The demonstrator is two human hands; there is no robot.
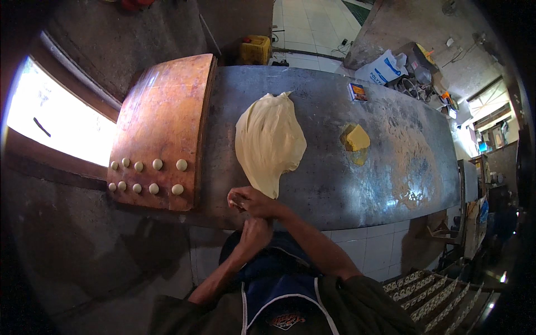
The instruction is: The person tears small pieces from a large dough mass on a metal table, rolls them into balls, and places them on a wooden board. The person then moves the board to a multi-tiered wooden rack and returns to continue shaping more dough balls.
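A large, stretched mass of pale dough (269,139) lies on the grey metal table (329,195), narrowing toward the near edge. My right hand (250,202) is at that narrow end, fingers curled around something dark and small that I cannot make out; whether it grips the dough is unclear. Just below it, at the table's edge, my left hand (255,234) is closed, with whatever it holds hidden. To the dough's right sits a yellow block of fat (357,138) on a greasy patch.
A wooden board (162,106) with several small dough balls (158,164) occupies the left end. A small box (357,92), floury residue and a cluttered pile with a white bag (381,67) are toward the right. A yellow jerrycan (254,49) stands beyond the table; a slatted rack (430,296) is lower right.
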